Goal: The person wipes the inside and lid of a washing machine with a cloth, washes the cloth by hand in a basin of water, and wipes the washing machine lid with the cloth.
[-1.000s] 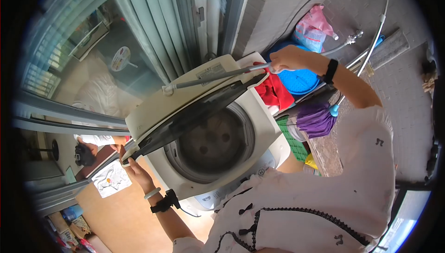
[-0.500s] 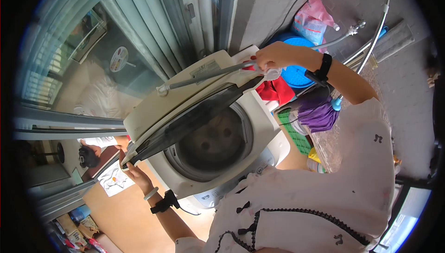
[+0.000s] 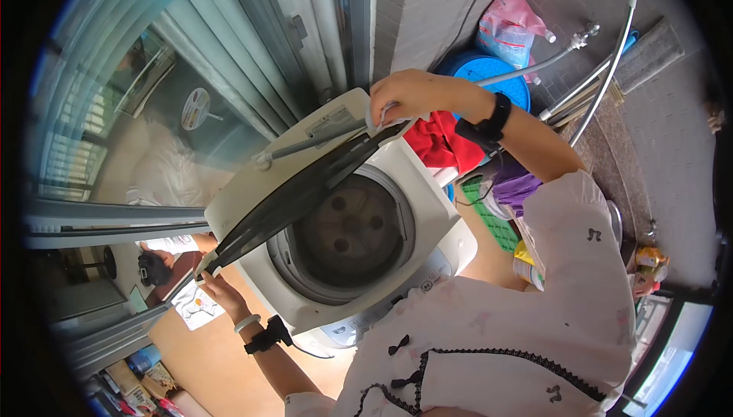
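A top-loading washing machine (image 3: 439,222) stands in front of me, its dark-panelled lid (image 3: 290,195) raised. The round drum (image 3: 347,226) shows below it, with no laundry visible inside. My left hand (image 3: 219,289) is closed on the lid's lower left corner. At the lid's upper right end, my right hand (image 3: 401,98) is closed on a crumpled white cloth (image 3: 374,121), pressed to the lid's edge. A grey hose (image 3: 317,140) lies across the pale top panel and runs up to the cloth. My fingers partly hide the cloth.
Red fabric (image 3: 439,142) lies right of the machine, near a blue tub (image 3: 489,73) and a pink bag (image 3: 508,27). A green crate (image 3: 489,214) and purple mop head (image 3: 515,188) are lower right. A glass door (image 3: 191,111) borders the left. Another person's hand (image 3: 159,260) shows beyond it.
My right hand has moved left along the lid's upper edge with the white cloth. My left hand keeps its hold on the lid corner. More of the drum shows.
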Motion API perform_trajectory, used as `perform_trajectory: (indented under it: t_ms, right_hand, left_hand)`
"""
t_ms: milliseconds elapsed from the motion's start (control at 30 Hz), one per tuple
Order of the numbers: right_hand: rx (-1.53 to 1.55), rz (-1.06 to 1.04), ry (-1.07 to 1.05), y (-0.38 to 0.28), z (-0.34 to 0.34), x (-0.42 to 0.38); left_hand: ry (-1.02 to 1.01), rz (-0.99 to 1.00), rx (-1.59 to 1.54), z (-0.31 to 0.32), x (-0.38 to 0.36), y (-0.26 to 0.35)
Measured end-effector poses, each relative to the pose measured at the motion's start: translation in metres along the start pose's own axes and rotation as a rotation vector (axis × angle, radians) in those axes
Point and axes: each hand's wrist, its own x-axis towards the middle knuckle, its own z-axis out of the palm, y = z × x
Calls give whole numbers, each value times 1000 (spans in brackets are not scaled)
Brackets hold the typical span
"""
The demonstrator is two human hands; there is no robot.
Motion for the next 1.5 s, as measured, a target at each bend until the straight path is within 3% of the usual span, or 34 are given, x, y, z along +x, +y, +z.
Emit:
perform_trajectory:
  t_ms: [133,167,233,333,400,433,467,533,567,633,700,767,833,867,933,967,1033,1067,1133,1200,1233,1333,1400,1467,1500]
  right_hand:
    - [30,92,2,23,6,-19]
    - [33,87,-10,24,3,-26]
    - [-48,420,-133,13,-16,-39]
    - [-309,321,-84,55,-13,-87]
    - [-21,271,295,45,-9,-104]
    - [232,387,428,37,-6,-112]
    - [215,377,428,29,0,-117]
    - [958,308,728,10,13,-131]
    - [949,300,746,0,20,-135]
    - [1424,7,813,-24,39,-128]
    - [1530,-15,840,-52,50,-117]
    - [1647,-46,854,-83,63,-107]
    - [1868,72,917,-110,75,-99]
    - [1872,54,922,-109,80,-97]
    - [1893,-103,626,-106,91,-92]
    - [1971,-195,525,-110,97,-94]
    - [1874,-136,603,-141,93,-87]
    - [1774,-66,674,-152,94,-85]
    - [1796,-63,650,-160,104,-82]
    - [1649,76,587,-183,105,-76]
    - [1665,-29,472,-178,116,-71]
    - [1476,40,294,-202,122,-57]
    - [1483,-72,165,-212,129,-43]
    - [1217,-50,277,-216,140,-37]
    - [972,20,346,-219,141,-36]
  left_hand:
    - [-19,-57,-227,0,4,3]
    - [24,-68,-167,-5,3,-6]
    - [37,-90,-184,-5,2,-9]
    - [31,-68,-205,-1,7,-3]
    - [-2,-14,-183,6,8,2]
    - [-21,-21,-171,4,10,-2]
    - [-12,-13,-187,5,10,1]
    - [-22,-22,-96,10,13,14]
    - [15,-50,-174,13,13,14]
    - [21,-114,-208,13,22,9]
    - [62,-235,-249,15,35,10]
    - [64,-238,-262,12,48,-16]
    - [107,-252,-310,16,51,-6]
    - [89,-218,-212,5,64,-33]
    - [276,-17,-67,12,55,-24]
    - [276,-7,-64,13,49,-21]
    - [330,345,324,16,31,-12]
    - [266,329,395,20,20,-2]
    - [41,189,173,56,-46,120]
    - [-270,101,-152,75,-81,161]
    - [-448,79,-385,84,-99,184]
    - [-864,-65,-910,98,-125,202]
    - [-817,-90,-849,100,-137,222]
    - [-785,-113,-793,96,-140,226]
    - [-629,-143,-778,96,-139,221]
